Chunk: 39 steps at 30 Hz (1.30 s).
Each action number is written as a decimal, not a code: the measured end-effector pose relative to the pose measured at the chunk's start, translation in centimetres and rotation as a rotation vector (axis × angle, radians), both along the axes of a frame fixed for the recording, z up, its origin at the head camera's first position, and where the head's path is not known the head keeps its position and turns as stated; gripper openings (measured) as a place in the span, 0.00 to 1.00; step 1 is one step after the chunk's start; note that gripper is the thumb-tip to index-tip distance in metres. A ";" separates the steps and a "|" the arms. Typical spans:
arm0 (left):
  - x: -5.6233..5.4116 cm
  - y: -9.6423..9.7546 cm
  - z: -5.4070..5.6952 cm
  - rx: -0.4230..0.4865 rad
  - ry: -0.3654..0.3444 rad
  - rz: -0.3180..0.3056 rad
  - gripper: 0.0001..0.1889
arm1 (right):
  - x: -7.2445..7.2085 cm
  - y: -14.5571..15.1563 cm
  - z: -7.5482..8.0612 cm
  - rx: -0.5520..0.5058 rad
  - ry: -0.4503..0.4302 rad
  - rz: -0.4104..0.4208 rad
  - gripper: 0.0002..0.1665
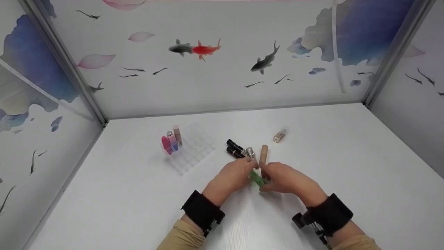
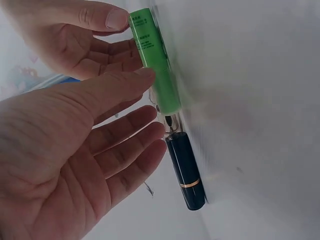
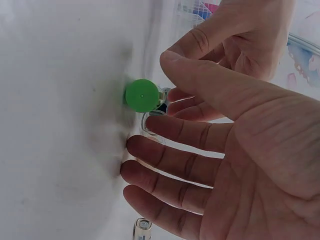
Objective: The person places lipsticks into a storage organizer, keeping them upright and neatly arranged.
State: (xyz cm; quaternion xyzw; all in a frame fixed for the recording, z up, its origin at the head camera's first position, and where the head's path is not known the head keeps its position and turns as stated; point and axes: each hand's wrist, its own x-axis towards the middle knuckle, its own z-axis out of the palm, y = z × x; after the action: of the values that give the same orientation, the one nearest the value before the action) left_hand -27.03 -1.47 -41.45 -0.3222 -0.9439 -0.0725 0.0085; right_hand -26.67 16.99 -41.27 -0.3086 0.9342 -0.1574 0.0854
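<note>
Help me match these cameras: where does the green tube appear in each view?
Head: green tube, below and right of centre.
Left wrist: the tube slants through the upper middle.
Right wrist: its round end shows left of centre, above mid-height.
Shared landmark: the left hand, beside it in all three.

A booth-like partitioned workspace [image 1: 215, 95]: white panels [image 1: 215, 83] printed with fish [image 1: 206, 50] and petals [image 1: 97, 61], joined by grey metal posts [image 1: 397, 53], wall in a white surface [image 1: 121, 194]

Set on the counter [image 1: 104, 194], left to right: rack [image 1: 199, 147] (three cosmetics [image 1: 177, 133] in its left end), container cluster [image 1: 251, 152], small bottle [image 1: 280, 134] farther back.
</note>
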 end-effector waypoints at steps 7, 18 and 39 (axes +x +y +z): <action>0.1 0.1 -0.4 -0.021 0.007 -0.003 0.12 | 0.2 -0.3 -0.4 0.014 0.033 0.010 0.14; 0.2 0.0 -0.1 -0.036 -0.016 -0.026 0.10 | 0.1 0.0 -0.2 -0.029 0.089 0.109 0.07; 0.1 -4.1 5.5 0.422 -0.016 0.019 0.10 | -0.6 -0.7 2.8 -0.553 0.195 -0.168 0.12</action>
State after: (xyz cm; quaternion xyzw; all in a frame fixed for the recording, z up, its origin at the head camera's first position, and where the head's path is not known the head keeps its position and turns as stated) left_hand -26.89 -5.55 -35.91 -0.3036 -0.9109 -0.2709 0.0689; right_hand -27.22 16.29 -38.49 -0.2554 0.8819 -0.3819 -0.1052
